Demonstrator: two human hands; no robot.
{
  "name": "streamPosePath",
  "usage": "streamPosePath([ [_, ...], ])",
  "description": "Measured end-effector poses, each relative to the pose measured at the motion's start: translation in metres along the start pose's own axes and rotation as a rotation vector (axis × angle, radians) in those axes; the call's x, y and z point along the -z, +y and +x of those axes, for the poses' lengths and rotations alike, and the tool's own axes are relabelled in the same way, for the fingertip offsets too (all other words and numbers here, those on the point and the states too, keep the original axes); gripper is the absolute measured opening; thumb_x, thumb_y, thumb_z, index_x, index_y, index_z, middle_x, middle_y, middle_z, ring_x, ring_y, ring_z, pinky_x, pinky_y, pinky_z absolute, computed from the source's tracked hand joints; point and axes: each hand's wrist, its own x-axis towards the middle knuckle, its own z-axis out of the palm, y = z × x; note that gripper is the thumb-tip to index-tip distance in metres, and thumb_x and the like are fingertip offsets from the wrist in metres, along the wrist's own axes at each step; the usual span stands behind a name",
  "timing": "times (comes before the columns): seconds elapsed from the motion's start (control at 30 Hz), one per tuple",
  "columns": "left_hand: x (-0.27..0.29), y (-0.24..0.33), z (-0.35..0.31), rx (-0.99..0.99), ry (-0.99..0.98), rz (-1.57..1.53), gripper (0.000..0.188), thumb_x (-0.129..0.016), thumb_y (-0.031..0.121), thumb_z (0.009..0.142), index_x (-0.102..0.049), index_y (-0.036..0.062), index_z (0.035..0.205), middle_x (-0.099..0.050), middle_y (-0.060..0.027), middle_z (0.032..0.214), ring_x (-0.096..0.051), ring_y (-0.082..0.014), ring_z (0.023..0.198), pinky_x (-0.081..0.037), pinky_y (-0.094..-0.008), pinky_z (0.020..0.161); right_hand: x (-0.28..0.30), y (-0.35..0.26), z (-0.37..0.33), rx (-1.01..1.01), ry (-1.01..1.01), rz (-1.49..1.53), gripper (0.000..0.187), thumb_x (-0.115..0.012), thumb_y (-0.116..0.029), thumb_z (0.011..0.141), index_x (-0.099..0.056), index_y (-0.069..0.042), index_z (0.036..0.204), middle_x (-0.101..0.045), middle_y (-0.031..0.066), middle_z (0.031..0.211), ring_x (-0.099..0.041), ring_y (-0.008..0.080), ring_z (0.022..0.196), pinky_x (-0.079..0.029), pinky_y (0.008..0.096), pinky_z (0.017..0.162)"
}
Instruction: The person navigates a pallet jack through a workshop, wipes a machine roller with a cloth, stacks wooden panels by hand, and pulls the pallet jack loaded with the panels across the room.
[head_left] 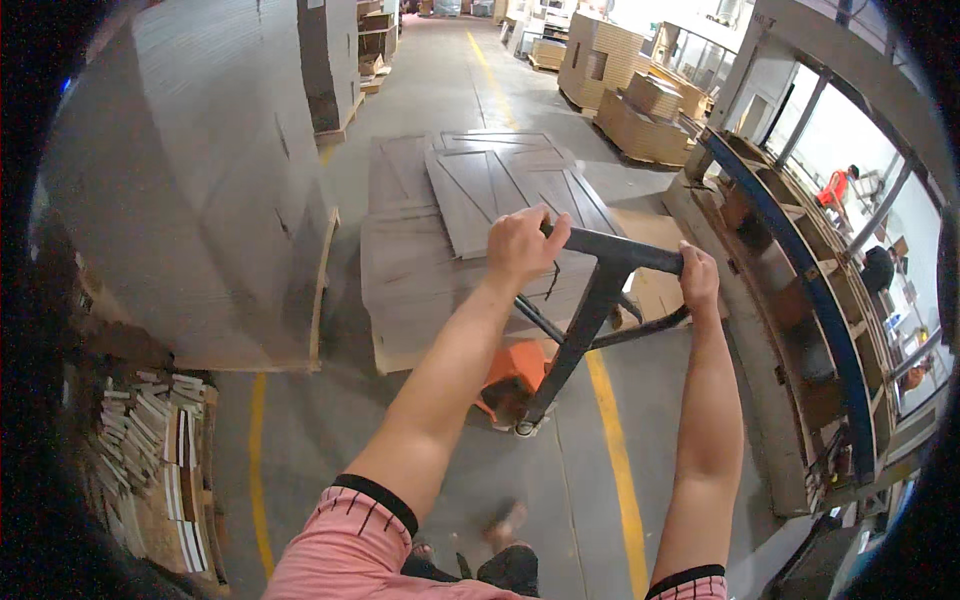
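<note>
Both my arms reach forward to the black handle [592, 300] of a pallet jack. My left hand [522, 245] is wrapped round the left end of its crossbar, and my right hand [698, 275] grips the right end. At the foot of the handle shows the orange body of the pallet jack [515, 378]. Just ahead of it lies a load of flat grey-brown panels [480, 195], stacked with some on top set askew. A sheet of brown cardboard [655, 270] sticks out at the load's right side. The jack's forks are hidden.
A tall wrapped stack [200, 190] stands close on the left. Below it, white strips [150, 440] lie heaped on a pallet. Along the right runs a blue-edged rack [790, 260] by windows, with people beyond. Cardboard stacks [645, 120] stand ahead right. Yellow lines [615, 450] mark the floor.
</note>
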Motion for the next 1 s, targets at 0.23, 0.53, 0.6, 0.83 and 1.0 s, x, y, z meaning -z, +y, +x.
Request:
streamPosePath([
  [0.23,-0.102,-0.080,0.087,0.012,-0.005,0.044,0.033,-0.058,0.037,0.090,-0.068,0.0083,0.079,-0.068,-0.0153,0.074,-0.065,-0.0373,0.070,-0.050,-0.0476,0.065,-0.055,0.019,0.126,0.146,0.022,0.016,0.049,-0.043,-0.045,0.094,-0.069,-0.004,0.099,-0.067,0.0223,0.098,-0.063,0.0381,0.093,-0.048,0.0418,0.082],
  [0.53,-0.204,-0.146,0.185,-0.024,0.088,0.191,0.029,-0.054,0.031,0.091,-0.062,0.0048,0.082,-0.064,-0.0194,0.076,-0.062,-0.0419,0.075,-0.047,-0.0495,0.067,-0.093,0.020,0.269,0.049,-0.171,0.129,0.058,-0.042,-0.053,0.091,-0.071,-0.004,0.099,-0.067,0.0254,0.099,-0.062,0.0426,0.099,-0.047,0.0467,0.088],
  [0.6,-0.238,-0.157,0.208,-0.035,0.120,0.188,0.029,-0.054,0.031,0.091,-0.062,0.0050,0.082,-0.064,-0.0192,0.076,-0.062,-0.0416,0.075,-0.047,-0.0491,0.067,-0.104,0.034,0.305,0.053,-0.109,0.137,0.055,-0.046,-0.051,0.091,-0.070,-0.002,0.096,-0.067,0.0241,0.093,-0.063,0.0386,0.093,-0.047,0.0434,0.084],
  [0.83,-0.320,-0.214,0.293,-0.002,0.168,0.222,0.031,-0.056,0.034,0.090,-0.064,0.0068,0.079,-0.065,-0.0173,0.074,-0.063,-0.0396,0.073,-0.048,-0.0478,0.066,-0.138,0.039,0.414,0.094,-0.079,0.064,0.057,-0.045,-0.053,0.091,-0.071,-0.002,0.095,-0.066,0.0269,0.091,-0.062,0.0431,0.095,-0.047,0.0460,0.086],
  [1.0,-0.370,-0.266,0.351,0.027,0.090,0.253,0.027,-0.056,0.034,0.088,-0.065,0.0102,0.080,-0.066,-0.0154,0.073,-0.065,-0.0367,0.070,-0.050,-0.0476,0.065,-0.182,0.043,0.493,0.164,0.002,0.008,0.054,-0.046,-0.047,0.095,-0.060,0.004,0.084,-0.056,0.0250,0.076,-0.055,0.0358,0.072,-0.044,0.0418,0.071],
])
